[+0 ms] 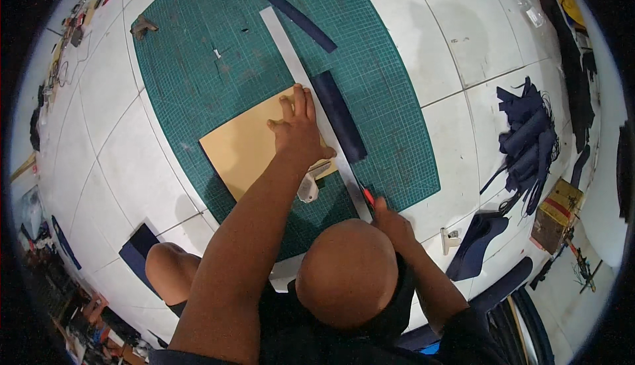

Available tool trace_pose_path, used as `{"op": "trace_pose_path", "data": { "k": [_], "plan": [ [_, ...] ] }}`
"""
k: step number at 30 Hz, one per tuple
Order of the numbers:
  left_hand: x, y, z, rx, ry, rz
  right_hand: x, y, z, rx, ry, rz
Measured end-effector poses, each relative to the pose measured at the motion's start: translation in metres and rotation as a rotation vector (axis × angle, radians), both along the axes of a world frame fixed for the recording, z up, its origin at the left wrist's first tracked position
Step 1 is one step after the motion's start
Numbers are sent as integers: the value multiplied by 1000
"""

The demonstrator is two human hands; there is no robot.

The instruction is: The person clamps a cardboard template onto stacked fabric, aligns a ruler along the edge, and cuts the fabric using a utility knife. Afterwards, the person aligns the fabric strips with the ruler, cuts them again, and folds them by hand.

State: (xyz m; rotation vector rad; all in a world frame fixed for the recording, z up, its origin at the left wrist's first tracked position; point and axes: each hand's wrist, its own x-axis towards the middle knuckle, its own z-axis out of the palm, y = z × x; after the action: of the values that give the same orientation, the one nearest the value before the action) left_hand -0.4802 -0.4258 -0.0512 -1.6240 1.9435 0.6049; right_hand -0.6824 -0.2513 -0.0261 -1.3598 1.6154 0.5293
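My left hand [297,127] presses down with spread fingers on the long metal ruler [286,46] and the edge of a tan rectangular sheet [239,141]. Dark blue material peeks out under the sheet's left edge. At the ruler's near end, my right hand [391,225] is closed round a red-handled cutter knife [368,197], held against the ruler's right side. The blade's tip is hard to make out. Right of the ruler lie a wide dark blue strip [339,117] and, farther off, a narrow dark blue strip [303,22]. Below my left wrist rests a pale metal piece [308,187].
A green gridded cutting mat [390,120] lies on white floor tiles [436,28]. Dark blue scraps [527,133] are heaped at right, near a folded dark blue piece [477,246] and a small metal bracket [450,240]. My bent knee [347,272] rises between my arms.
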Motion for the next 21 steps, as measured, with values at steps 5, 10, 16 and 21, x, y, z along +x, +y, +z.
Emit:
{"op": "trace_pose_path", "data": {
  "k": [5, 10, 16, 21],
  "plan": [
    [7, 3, -10, -38, -22, -12, -17, 9, 24, -87, -28, 7],
    [11, 5, -6, -15, -11, 18, 27, -82, -25, -715, -302, -393],
    [0, 1, -1, 2, -20, 5, 69, -139, -68, -767, -379, -549],
    [8, 3, -3, -21, -22, 18, 66, -149, -60, -573, -368, -642]
  ]
}}
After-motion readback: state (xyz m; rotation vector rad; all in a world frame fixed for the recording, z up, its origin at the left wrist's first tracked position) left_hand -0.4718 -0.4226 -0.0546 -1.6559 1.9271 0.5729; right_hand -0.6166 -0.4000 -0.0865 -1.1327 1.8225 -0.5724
